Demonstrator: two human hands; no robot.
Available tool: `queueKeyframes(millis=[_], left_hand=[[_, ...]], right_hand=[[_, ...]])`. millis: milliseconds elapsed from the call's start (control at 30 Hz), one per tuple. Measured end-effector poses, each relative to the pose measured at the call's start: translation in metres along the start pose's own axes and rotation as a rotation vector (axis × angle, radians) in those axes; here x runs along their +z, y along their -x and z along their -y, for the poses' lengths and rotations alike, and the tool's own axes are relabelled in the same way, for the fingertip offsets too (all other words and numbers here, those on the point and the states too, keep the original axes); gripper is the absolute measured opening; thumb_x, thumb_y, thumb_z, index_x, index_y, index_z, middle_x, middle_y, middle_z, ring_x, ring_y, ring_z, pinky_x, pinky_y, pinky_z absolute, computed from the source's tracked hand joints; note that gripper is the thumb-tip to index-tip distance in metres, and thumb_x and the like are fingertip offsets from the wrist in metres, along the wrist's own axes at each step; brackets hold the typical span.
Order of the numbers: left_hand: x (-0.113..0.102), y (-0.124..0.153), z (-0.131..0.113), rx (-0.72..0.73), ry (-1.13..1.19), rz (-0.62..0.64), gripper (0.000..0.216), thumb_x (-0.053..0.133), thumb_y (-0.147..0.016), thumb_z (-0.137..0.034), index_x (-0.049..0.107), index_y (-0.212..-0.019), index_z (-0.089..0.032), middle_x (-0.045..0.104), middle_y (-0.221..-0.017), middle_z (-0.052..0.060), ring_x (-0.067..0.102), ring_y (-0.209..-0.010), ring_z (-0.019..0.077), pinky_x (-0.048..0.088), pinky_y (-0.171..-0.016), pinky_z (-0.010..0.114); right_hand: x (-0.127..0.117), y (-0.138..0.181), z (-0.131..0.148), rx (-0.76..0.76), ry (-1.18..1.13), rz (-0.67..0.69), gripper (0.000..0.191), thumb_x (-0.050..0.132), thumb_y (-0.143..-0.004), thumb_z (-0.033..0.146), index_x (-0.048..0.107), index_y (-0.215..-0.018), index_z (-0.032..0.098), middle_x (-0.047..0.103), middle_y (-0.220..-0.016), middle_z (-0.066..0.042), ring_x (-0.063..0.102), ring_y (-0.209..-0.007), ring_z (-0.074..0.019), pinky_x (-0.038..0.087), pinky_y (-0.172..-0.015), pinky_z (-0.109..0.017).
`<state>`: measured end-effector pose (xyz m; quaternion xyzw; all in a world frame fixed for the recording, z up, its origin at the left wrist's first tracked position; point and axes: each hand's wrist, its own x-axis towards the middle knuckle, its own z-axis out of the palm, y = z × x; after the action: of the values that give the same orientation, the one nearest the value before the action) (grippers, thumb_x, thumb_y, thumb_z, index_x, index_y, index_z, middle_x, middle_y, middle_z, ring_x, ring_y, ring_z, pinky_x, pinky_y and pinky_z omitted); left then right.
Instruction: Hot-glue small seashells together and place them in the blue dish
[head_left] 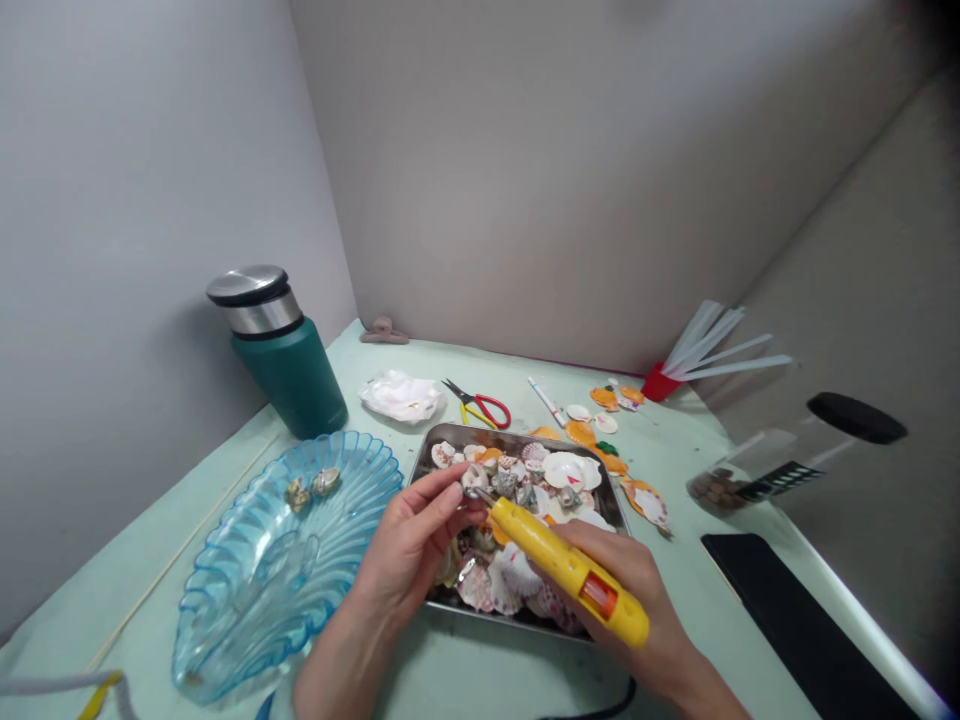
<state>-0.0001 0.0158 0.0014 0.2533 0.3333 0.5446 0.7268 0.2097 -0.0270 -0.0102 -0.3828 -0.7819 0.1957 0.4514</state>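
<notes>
My left hand pinches a small seashell between thumb and fingers, above a metal tray heaped with shells. In my right hand is a yellow pen-shaped power tool with an orange window in its handle. Its thin metal tip points up and left to the pinched shell. Whether the tip touches the shell is too small to tell. White, pink, orange and grey shells lie mixed beneath both hands. A black cord shows below my right wrist.
Left of the tray is a blue shell-shaped dish holding two small shells. A green bottle stands behind it. Scissors, a white marker and orange shells lie beyond the tray. To the right are a clear jar and black pad.
</notes>
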Motion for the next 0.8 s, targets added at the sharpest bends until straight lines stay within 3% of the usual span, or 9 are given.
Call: queueKeyframes(millis=[800], left_hand=[[0.0012,0.0009,0.0003,-0.004,-0.018,0.012,0.027,0.08,-0.065,-0.019,0.076,-0.091,-0.014,0.075,-0.091,0.008,0.067,-0.069,0.0131,0.055,-0.068,0.023]], right_hand=[[-0.0005,-0.0066,0.0078,-0.006,0.012,0.007,0.041,0.047,-0.092,0.053,0.065,-0.087,0.017,0.067,-0.067,-0.004,0.061,-0.055,-0.0158,0.045,-0.052,-0.025]])
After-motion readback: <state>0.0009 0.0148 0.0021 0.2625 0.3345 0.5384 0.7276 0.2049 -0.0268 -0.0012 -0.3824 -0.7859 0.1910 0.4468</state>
